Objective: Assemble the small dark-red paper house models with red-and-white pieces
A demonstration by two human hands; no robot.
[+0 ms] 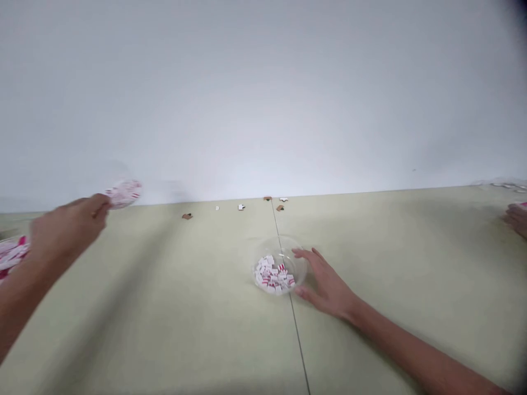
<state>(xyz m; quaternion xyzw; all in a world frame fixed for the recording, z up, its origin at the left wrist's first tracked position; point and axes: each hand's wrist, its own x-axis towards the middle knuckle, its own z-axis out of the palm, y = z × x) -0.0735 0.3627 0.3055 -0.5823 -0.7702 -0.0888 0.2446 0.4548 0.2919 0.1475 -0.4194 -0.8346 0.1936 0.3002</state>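
My left hand (72, 222) is raised at the left, its fingers closed on the edge of a clear bowl (125, 193) of white and red pieces, blurred by motion. Near the middle of the table stands a second clear plastic bowl (267, 291), upright, with many small white pieces (274, 277) inside, some striped red. At its right side is my right hand (327, 282), fingers apart, with the index finger and thumb at the rim. Whether they press on it I cannot tell.
Several small brown and white pieces (241, 207) lie along the back of the pale green table (185, 329), by the wall (263, 109). White and red pieces (14, 255) are heaped at the left edge. Another person's hand (517, 219) shows at the right edge, near clear plastic (502, 184).
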